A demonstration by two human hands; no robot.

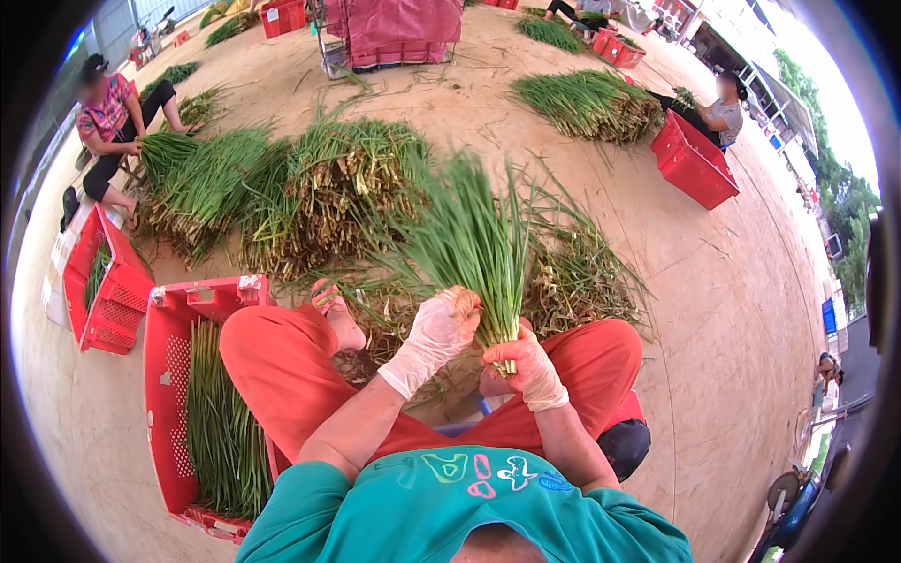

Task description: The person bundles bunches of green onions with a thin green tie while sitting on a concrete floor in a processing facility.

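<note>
Left hand (441,324) and right hand (527,366) (both gloved) clench the upright chive bunch (474,249) at its base.

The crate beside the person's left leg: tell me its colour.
Red crate, holding green stalks; clearest in the head view.

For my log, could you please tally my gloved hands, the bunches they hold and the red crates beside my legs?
White gloved hands: 2, left, right
Held bunch of long green stalks: 1
Red slotted plastic crate by left leg: 1
Total: 4
</note>
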